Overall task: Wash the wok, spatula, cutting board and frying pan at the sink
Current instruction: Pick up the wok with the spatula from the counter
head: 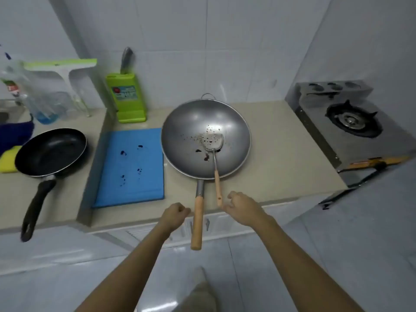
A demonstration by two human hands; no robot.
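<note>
A steel wok (186,131) sits on the beige counter, its wooden handle (197,221) sticking out over the front edge. Inside it lies a metal spatula (212,140), dotted with food bits, whose wooden handle points at me. A blue cutting board (132,167) with dark stains lies left of the wok. Further left is a black frying pan (50,152). My left hand (174,213) is curled into a fist just left of the wok handle and holds nothing. My right hand (240,206) has loosely curled fingers, with fingertips at the end of the spatula handle.
The sink (5,113) shows only at the far left edge, behind a blue cloth (15,134) and a yellow sponge (7,161). A green knife block (127,97) and a bottle of blue liquid (42,104) stand by the wall. A gas stove (346,122) is on the right.
</note>
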